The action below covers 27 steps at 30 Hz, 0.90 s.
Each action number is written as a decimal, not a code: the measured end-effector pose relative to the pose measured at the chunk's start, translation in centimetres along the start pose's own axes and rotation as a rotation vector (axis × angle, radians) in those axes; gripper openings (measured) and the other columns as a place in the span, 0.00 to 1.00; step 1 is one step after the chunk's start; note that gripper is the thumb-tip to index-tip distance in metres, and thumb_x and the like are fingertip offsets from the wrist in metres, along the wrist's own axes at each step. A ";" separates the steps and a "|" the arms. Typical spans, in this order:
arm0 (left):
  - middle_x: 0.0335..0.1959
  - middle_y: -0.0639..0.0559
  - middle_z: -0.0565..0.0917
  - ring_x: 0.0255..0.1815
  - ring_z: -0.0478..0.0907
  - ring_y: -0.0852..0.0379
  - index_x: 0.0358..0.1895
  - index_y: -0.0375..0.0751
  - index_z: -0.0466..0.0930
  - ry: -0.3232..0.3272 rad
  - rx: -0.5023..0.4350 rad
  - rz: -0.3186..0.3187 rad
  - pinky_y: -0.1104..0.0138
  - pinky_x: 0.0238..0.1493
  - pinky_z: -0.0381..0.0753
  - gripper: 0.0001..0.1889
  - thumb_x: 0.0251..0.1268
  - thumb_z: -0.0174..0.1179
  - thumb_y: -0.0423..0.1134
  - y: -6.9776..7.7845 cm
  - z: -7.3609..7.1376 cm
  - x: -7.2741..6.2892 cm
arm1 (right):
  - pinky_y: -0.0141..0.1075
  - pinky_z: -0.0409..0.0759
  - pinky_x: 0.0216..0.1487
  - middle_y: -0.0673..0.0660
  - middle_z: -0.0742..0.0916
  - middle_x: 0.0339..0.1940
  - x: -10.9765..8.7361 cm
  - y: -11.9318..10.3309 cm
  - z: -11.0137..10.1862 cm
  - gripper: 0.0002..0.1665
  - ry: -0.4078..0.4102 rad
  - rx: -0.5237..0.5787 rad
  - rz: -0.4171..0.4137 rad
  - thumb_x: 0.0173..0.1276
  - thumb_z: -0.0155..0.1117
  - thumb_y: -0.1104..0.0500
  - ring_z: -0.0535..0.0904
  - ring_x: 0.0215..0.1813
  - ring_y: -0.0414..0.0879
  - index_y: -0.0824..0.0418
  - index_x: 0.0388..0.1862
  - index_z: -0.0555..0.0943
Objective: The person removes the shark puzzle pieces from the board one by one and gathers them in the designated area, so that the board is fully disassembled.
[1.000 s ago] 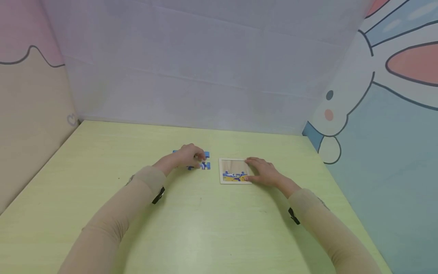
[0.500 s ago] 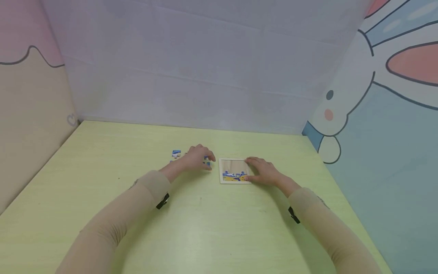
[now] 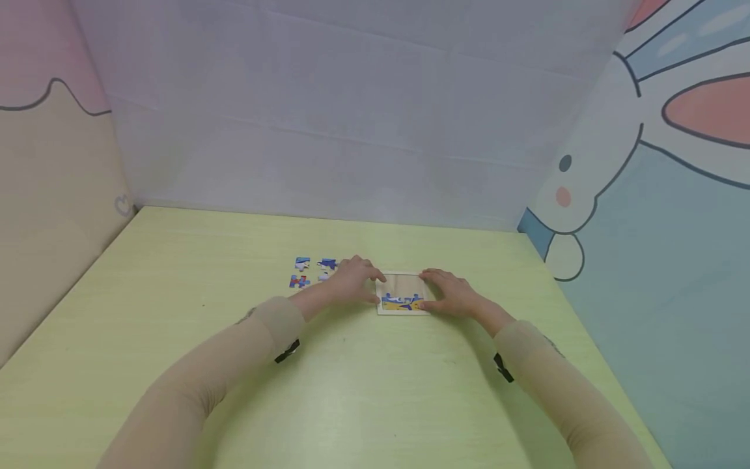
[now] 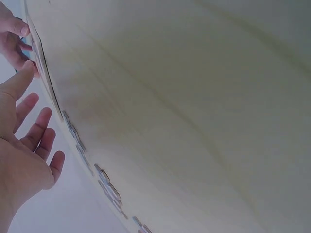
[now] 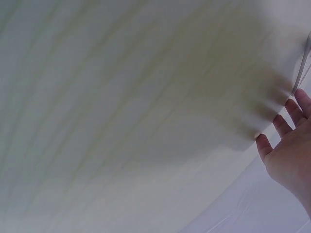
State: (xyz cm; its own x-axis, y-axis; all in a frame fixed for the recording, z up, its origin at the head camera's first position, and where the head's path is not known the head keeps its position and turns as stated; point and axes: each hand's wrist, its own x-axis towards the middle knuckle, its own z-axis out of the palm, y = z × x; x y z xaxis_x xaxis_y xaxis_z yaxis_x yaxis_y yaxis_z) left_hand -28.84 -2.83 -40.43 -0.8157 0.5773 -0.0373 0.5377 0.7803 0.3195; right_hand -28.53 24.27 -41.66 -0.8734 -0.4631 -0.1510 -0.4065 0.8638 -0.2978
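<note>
A small square wooden puzzle frame (image 3: 404, 312) lies on the table, with a blue and yellow picture strip (image 3: 401, 302) along its near side and bare wood beyond. My left hand (image 3: 353, 280) is at the frame's left edge, thumb and index finger spread apart. In the left wrist view this left hand (image 4: 24, 141) has its fingers loosely extended with nothing between them. My right hand (image 3: 454, 294) rests on the frame's right side, thumb near the near corner and fingers at the far corner. In the right wrist view, the right hand's fingertips (image 5: 263, 141) reach down at the table surface.
Loose jigsaw pieces lie left of the frame, among them a blue and white piece (image 3: 302, 263), a dark blue piece (image 3: 328, 264) and a red and blue piece (image 3: 299, 281). My left hand and forearm overlap this area. A pale wall (image 3: 328, 130) stands behind the table (image 3: 363, 391).
My left hand has moved right from above the loose pieces to the frame's left edge, its thumb and index finger spreading wider. More loose pieces show behind it. The right hand stays on the frame.
</note>
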 end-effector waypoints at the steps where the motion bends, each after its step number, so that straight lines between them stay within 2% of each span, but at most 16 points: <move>1: 0.51 0.54 0.78 0.56 0.66 0.52 0.56 0.57 0.78 -0.009 0.008 0.002 0.52 0.59 0.63 0.26 0.52 0.67 0.55 0.1 0.1 0.1 | 0.65 0.54 0.65 0.59 0.63 0.74 0.0 0.0 0.0 0.45 0.000 0.002 0.000 0.62 0.61 0.38 0.55 0.74 0.59 0.55 0.72 0.60; 6: 0.55 0.53 0.75 0.58 0.65 0.52 0.56 0.58 0.79 -0.046 0.008 0.032 0.52 0.61 0.60 0.26 0.51 0.68 0.56 0.6 0.5 0.3 | 0.65 0.54 0.65 0.59 0.63 0.74 0.0 0.1 0.0 0.45 0.007 0.007 -0.005 0.62 0.61 0.38 0.55 0.74 0.59 0.55 0.72 0.61; 11: 0.56 0.53 0.75 0.59 0.64 0.52 0.53 0.60 0.80 -0.053 0.045 0.058 0.49 0.64 0.58 0.22 0.53 0.66 0.56 0.8 0.9 0.4 | 0.65 0.54 0.64 0.60 0.63 0.73 0.0 0.2 0.1 0.44 0.009 0.012 -0.015 0.63 0.60 0.37 0.55 0.74 0.60 0.56 0.72 0.61; 17: 0.55 0.52 0.74 0.57 0.65 0.52 0.51 0.58 0.82 -0.056 0.025 0.055 0.50 0.62 0.60 0.20 0.53 0.67 0.54 0.9 1.0 0.3 | 0.66 0.54 0.64 0.61 0.64 0.73 0.0 -0.1 0.1 0.40 0.020 0.027 -0.001 0.66 0.55 0.38 0.56 0.73 0.61 0.57 0.70 0.63; 21: 0.55 0.52 0.74 0.57 0.65 0.52 0.51 0.57 0.82 -0.056 0.007 0.047 0.51 0.61 0.61 0.20 0.53 0.67 0.53 1.1 0.8 0.2 | 0.65 0.57 0.63 0.61 0.67 0.70 0.2 -0.7 0.1 0.39 0.040 0.037 0.034 0.65 0.55 0.36 0.59 0.71 0.61 0.58 0.67 0.66; 27: 0.56 0.51 0.73 0.57 0.65 0.51 0.51 0.56 0.82 -0.070 -0.022 0.030 0.50 0.62 0.59 0.20 0.55 0.67 0.51 1.4 0.4 0.0 | 0.63 0.62 0.60 0.59 0.71 0.67 0.6 -1.4 0.2 0.41 0.063 -0.013 0.058 0.62 0.58 0.34 0.64 0.67 0.59 0.59 0.64 0.69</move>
State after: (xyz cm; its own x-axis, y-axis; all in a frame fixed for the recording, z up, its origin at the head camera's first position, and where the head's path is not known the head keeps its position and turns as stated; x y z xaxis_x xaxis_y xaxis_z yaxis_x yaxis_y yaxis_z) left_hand -27.96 -1.66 -40.38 -0.7816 0.6168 -0.0934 0.5564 0.7570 0.3425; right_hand -28.39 22.73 -41.49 -0.9106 -0.3989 -0.1082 -0.3576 0.8917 -0.2776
